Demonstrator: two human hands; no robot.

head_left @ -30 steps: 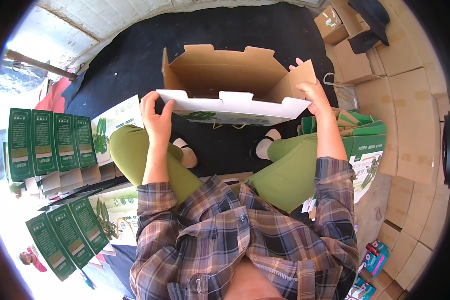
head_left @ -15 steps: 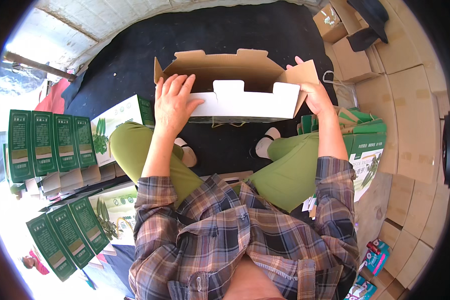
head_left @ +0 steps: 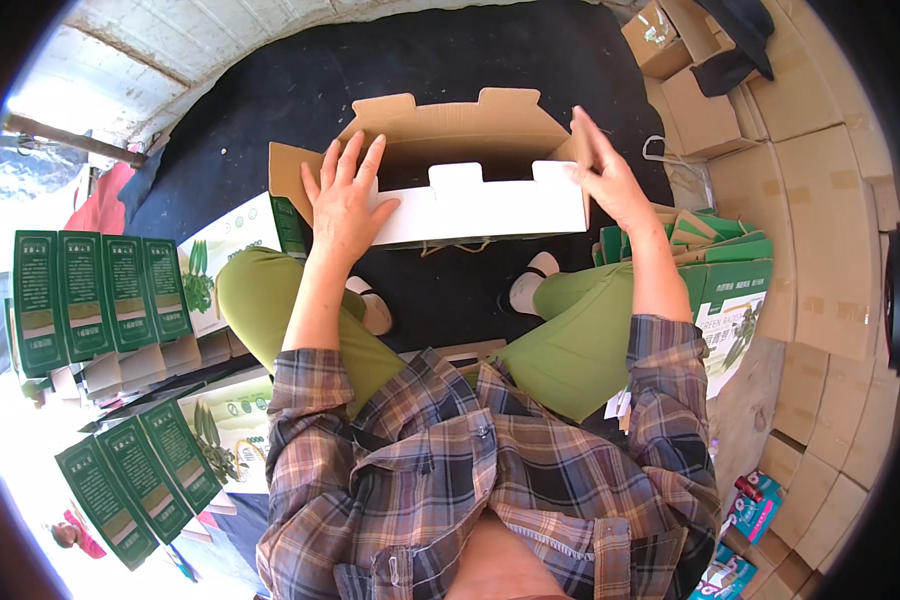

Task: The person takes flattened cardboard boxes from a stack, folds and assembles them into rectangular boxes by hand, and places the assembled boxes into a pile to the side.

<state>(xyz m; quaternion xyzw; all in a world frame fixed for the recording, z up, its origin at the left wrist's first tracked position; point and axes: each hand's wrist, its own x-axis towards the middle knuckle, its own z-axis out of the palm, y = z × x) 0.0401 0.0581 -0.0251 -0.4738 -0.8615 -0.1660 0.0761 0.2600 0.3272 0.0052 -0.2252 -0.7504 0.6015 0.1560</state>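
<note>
White-brown oblong cardboard box (head_left: 480,212) lies crosswise between left hand (head_left: 344,207), splayed on it, and half-open right hand (head_left: 615,186), hold unclear

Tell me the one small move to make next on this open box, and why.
Probably fold the left end flap inward with the left hand: that flap splays outward, the top of the box is open, and the left hand lies beside it. The right hand, at the opposite end, could steady things.
</note>
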